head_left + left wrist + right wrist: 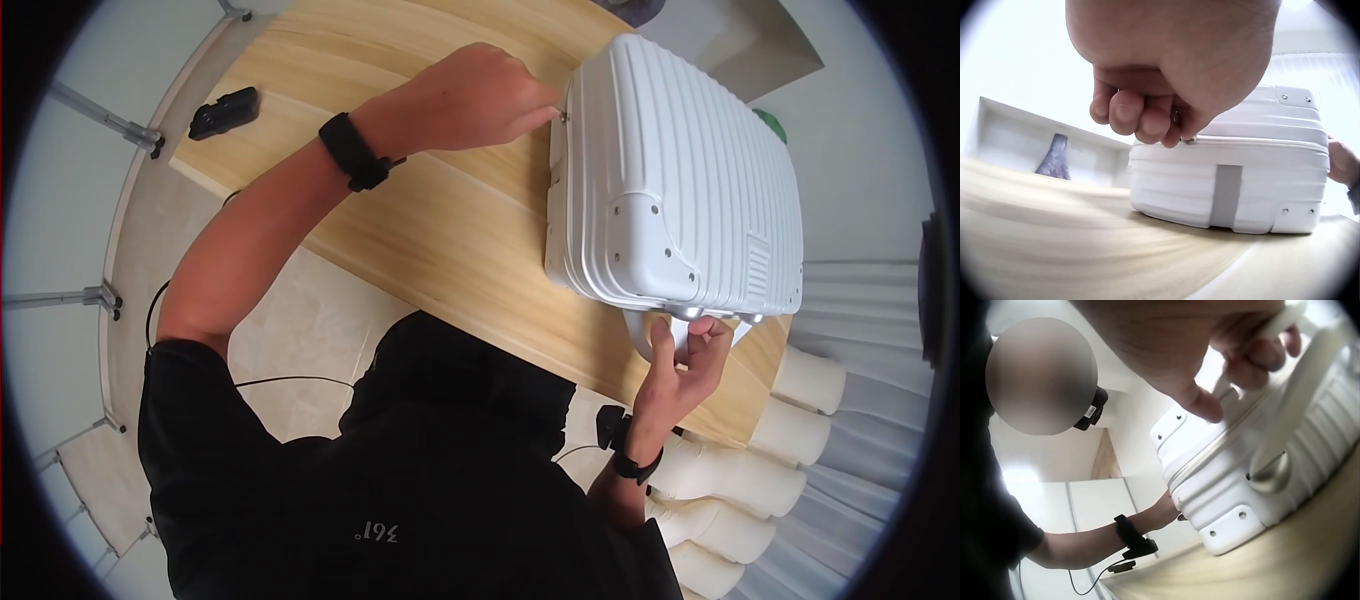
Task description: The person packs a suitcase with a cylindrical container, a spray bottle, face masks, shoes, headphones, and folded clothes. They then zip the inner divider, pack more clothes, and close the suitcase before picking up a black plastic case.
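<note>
A white ribbed suitcase [690, 190] lies on its broad side on the wooden table, with metal-riveted corners and a zipper [1260, 142] running round its edge. At its far left side, my left hand [470, 98] pinches the small metal zipper pull [1190, 140] between thumb and index finger, the other fingers curled in. On the side nearest me, my right hand [685, 370] has its fingers curled at the pale carry handle [1294, 406]. Its thumb [1207, 406] rests close to the zipper seam. A grey strip [1227, 194] shows on the lower shell.
A black device [224, 113] lies at the table's left end. Beyond the far edge are a white recess and a dark purplish object [1055, 156]. White padded cushions [735, 475] and curtains stand at the right. Cables hang beside the person, who wears wrist straps.
</note>
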`<state>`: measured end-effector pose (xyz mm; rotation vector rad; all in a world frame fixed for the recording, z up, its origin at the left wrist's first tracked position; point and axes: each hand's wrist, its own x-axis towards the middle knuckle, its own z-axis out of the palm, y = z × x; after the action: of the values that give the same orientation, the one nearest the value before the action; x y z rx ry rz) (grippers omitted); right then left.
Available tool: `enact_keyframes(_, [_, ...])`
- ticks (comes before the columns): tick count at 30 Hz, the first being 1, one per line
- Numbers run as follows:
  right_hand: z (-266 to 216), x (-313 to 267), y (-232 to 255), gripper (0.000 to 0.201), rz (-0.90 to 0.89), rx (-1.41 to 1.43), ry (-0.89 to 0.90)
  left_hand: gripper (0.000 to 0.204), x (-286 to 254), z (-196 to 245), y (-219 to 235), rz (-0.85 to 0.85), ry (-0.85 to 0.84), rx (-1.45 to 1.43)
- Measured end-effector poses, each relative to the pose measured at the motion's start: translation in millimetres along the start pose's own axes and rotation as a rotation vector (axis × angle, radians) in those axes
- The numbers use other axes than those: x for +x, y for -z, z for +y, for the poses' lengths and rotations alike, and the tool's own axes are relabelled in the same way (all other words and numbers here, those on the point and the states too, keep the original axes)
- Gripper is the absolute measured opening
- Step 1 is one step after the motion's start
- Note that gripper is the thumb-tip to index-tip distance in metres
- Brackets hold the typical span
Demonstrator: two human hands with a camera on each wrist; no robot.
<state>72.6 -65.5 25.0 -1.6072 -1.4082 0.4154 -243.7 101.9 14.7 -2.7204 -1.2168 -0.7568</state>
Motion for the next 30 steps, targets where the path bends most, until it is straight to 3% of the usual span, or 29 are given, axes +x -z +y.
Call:
enact_keyframes(2, [7, 0, -2, 0.036, -0.018, 0.058, -0.063, 0.029, 1, -12, -5, 0.047, -0.028, 0.044])
enact_keyframes(4, [14, 2, -1, 0.039, -0.013, 0.087, 0.042, 0.03, 8, -25, -12, 0.055, -0.001, 0.033])
enact_keyframes(6, [6, 1, -2, 0.039, -0.019, 0.107, 0.016, 0.032, 20, -33, -15, 0.073, 0.017, 0.029])
enact_keyframes(8, [8, 5, 0, 0.038, -0.028, 0.133, -0.005, 0.033, 32, -39, -11, 0.003, 0.107, 0.015])
enact_keyframes(10, [17, 9, 6, 0.036, -0.147, 0.134, 0.102, 0.032, 42, -45, -11, -0.028, 0.1, 0.042])
enact_keyframes(12, [19, 14, 8, 0.033, -0.139, 0.197, 0.11, 0.032, 53, -49, -13, -0.056, 0.09, 0.071])
enact_keyframes(14, [26, 19, 15, 0.033, -0.248, 0.153, 0.154, 0.029, 62, -52, -16, -0.095, 0.101, -0.014])
enact_keyframes(18, [34, 21, 14, 0.034, -0.241, 0.175, 0.191, 0.024, 77, -59, -27, -0.007, 0.0, -0.018])
enact_keyframes(23, [35, 19, 12, 0.038, -0.253, 0.152, 0.159, 0.014, 92, -61, -22, -0.177, 0.003, -0.013])
enact_keyframes(24, [34, 22, 20, 0.038, -0.256, 0.155, 0.165, 0.014, 99, -59, -25, -0.174, 0.006, -0.008])
enact_keyframes(26, [34, 22, 21, 0.038, -0.266, 0.135, 0.137, 0.009, 105, -74, -42, -0.058, -0.146, -0.141])
enact_keyframes(28, [31, 19, 14, 0.036, -0.21, 0.261, 0.095, 0.008, 109, -94, -70, 0.027, -0.168, -0.268])
enact_keyframes(30, [30, 21, 15, 0.036, -0.225, 0.223, 0.11, 0.006, 107, -84, -67, 0.051, -0.11, -0.344])
